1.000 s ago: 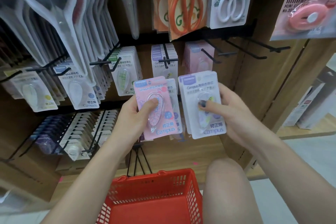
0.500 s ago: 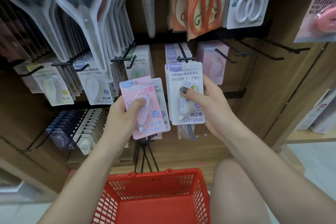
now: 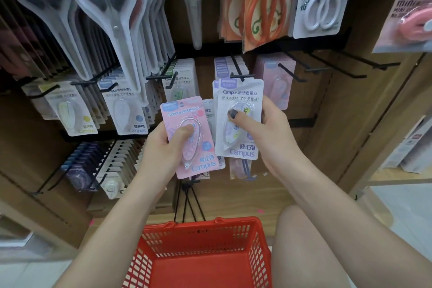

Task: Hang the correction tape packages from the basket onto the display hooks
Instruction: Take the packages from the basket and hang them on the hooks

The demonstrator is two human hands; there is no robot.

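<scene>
Up high, the white correction tape package point(image 3: 237, 121) sat at the black hook point(image 3: 240, 72), pinched by the right hand point(image 3: 268, 133). The left hand point(image 3: 163, 145) gripped a pink package point(image 3: 190, 135). Below was the red basket point(image 3: 203, 257).

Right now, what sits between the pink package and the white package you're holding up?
In the head view, another white package stacked behind the pink package in the left hand fills most of the gap to the white package in the right hand.
</scene>
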